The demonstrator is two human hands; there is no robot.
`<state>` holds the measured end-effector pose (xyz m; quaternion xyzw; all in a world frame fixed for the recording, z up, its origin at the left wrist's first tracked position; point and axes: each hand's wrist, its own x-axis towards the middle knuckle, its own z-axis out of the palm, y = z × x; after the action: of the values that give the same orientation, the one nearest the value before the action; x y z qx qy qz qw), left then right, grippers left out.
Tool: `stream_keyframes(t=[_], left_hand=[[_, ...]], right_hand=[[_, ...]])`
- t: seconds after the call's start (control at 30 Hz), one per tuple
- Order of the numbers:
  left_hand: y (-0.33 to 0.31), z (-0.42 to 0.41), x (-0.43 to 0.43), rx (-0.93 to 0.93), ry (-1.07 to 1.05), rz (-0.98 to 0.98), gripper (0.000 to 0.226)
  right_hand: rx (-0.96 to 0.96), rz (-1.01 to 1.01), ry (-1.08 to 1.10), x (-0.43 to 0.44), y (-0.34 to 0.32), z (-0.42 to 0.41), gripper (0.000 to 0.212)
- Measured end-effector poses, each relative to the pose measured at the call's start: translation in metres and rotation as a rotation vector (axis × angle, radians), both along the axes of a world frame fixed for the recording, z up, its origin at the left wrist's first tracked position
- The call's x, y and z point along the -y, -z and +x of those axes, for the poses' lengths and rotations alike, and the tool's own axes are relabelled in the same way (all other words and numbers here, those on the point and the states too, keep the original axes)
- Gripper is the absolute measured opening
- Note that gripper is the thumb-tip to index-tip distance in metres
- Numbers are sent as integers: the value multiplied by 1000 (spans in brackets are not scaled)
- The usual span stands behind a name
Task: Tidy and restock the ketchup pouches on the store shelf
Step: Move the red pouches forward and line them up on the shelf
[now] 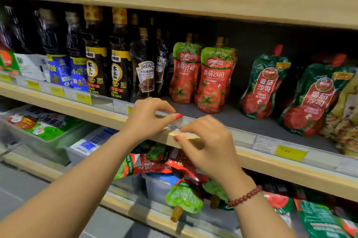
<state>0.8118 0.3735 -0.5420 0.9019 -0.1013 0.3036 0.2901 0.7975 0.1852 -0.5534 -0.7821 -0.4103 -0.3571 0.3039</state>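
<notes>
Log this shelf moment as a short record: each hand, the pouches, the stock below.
left hand: pinches the clear label rail on the shelf edge
right hand: pinches a pale card at the rail
red pouches: two upright in front, side by side; more behind
green pouches: two in front, leaning, right of the red ones
lower shelf: loose pouches lying in a heap
price tag: yellow, in the rail under the green pouches
</notes>
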Motion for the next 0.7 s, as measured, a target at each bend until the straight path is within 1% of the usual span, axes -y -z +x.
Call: stream_keyframes(t=[0.07, 0.13, 0.2, 0.27, 0.3, 0.33, 0.43, 0.47, 0.53, 0.63, 0.7], left_hand=[[5, -3, -3, 28, -16, 16, 20], [8, -5, -3, 51, -33, 28, 17], [6, -5, -2, 38, -32, 5, 16], [4, -4, -2, 2, -18, -15, 16], [3, -3, -3, -13, -13, -20, 15], [3, -3, -3, -20, -10, -23, 15], [6, 0, -4, -12, -17, -32, 16], [7, 0, -4, -7, -18, -35, 17], [9, 2, -4, 9, -21, -38, 17], [11, 2, -5, 22, -17, -29, 16], [11, 2, -4, 28, -16, -28, 16]], right_hand=[[-128, -118, -91, -12, 10, -10, 14], [-322, -245, -102, -21, 25, -15, 22], [-449, -377, -69, -27, 45, -14, 37], [-502, -503, 4, -28, 62, -8, 53], [-514, -538, 57, -27, 69, -4, 56], [-521, -553, 115, -26, 74, 0, 54], [-529, -567, 251, -23, 83, 9, 35], [-518, -579, 275, -23, 86, 10, 33], [-466, -607, 313, -25, 90, 12, 36], [-379, -594, 325, -26, 93, 16, 50], [-343, -597, 312, -25, 92, 16, 51]])
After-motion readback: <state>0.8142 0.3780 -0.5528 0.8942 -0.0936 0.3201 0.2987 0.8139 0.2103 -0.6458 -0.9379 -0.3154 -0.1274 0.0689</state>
